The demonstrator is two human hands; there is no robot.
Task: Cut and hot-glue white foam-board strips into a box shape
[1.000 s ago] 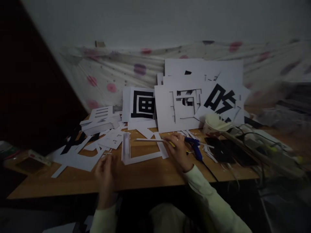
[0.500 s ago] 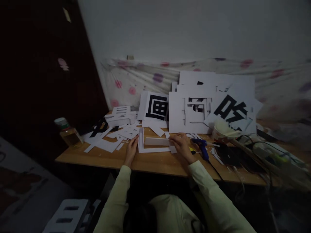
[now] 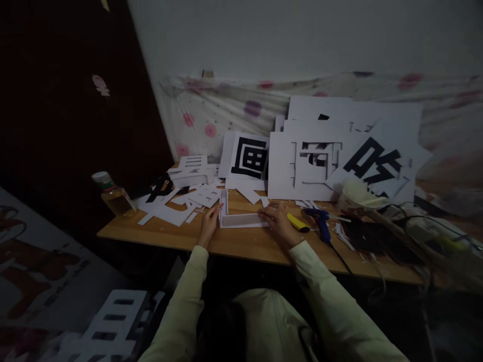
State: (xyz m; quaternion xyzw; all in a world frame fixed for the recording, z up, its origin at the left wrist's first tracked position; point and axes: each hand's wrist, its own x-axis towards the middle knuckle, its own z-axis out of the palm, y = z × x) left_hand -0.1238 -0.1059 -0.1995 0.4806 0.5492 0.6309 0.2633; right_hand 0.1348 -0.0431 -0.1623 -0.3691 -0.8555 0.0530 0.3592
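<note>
An L-shaped white board piece (image 3: 224,203) with an upright wall lies on the table in front of me. My left hand (image 3: 210,224) is closed on its left end, the thumb along the outer side. My right hand (image 3: 279,223) pinches the right end of a white strip (image 3: 244,220), which stands on edge along the near arm of that piece. Whether the strip touches the base all along I cannot tell. Right of my right hand lies a yellow-handled tool (image 3: 298,222), with a blue glue gun (image 3: 320,224) beyond it.
White cut-outs and scraps (image 3: 177,208) cover the table's left part, near a bottle of amber liquid (image 3: 115,198). Boards with black characters (image 3: 249,157) lean at the back. A tub (image 3: 352,201), dark flat items and cables crowd the right. The wooden table's (image 3: 241,246) front edge is close.
My right hand has brought the strip down and nearer, from above the L-shaped piece's inner space to its near arm. The yellow-handled tool shows more fully. The view has shifted slightly.
</note>
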